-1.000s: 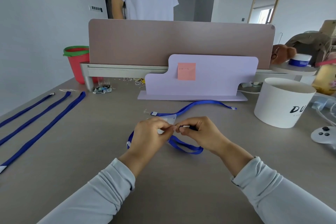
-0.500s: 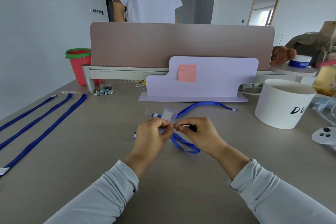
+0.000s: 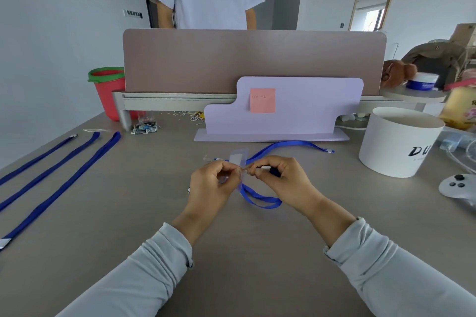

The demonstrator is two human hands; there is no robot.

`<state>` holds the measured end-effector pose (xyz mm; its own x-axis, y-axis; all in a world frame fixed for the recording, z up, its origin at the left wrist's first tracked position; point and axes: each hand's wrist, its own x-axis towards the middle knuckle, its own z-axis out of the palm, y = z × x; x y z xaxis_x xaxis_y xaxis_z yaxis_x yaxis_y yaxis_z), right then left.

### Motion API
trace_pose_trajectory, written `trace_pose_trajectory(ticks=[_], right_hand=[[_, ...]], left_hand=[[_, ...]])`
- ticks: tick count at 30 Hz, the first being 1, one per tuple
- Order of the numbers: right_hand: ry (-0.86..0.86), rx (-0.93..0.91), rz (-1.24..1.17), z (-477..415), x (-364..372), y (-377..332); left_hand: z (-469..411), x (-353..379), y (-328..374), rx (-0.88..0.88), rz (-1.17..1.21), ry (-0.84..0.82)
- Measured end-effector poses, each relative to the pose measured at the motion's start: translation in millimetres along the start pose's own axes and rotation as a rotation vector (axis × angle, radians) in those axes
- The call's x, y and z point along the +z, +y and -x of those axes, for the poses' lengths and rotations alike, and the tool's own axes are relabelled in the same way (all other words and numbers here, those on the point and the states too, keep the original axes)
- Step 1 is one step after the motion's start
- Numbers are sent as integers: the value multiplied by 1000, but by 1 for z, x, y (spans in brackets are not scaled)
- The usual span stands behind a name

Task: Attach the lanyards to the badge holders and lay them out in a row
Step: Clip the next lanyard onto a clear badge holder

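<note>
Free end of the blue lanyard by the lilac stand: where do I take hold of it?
Pinch the strap just behind its pale end piece, coming from above: it lies flat on the table, with the lilac stand close behind.

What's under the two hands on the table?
A loop of blue lanyard lies on the table below the right hand, which pinches its clip. The left hand pinches the clear badge holder. The table right beneath both palms is covered.

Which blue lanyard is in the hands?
The looped lanyard at centre, its end pinched by the right hand, left hand holding the clear badge holder; the other three lie straight at left, untouched.
</note>
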<state>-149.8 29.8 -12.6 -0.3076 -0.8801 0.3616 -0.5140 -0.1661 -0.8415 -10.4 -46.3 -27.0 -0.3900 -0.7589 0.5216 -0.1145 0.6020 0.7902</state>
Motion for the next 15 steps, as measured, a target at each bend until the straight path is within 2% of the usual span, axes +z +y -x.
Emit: trace_pose_trajectory(ticks=[5,8,12,15], right_hand=[[-76,107,-307,-1,-4,-9],[-97,131,-391,1,-11,-12],[-130,147,-382,6,-20,-17],[7,137,-234,6,-34,-19]], left_hand=[[-5,0,-4,166,-72,-17],[-10,-6,-6,81,-67,-80],[-12,-7,-10,67,-209,-287],[-14,-1,-7,62,-205,-192]])
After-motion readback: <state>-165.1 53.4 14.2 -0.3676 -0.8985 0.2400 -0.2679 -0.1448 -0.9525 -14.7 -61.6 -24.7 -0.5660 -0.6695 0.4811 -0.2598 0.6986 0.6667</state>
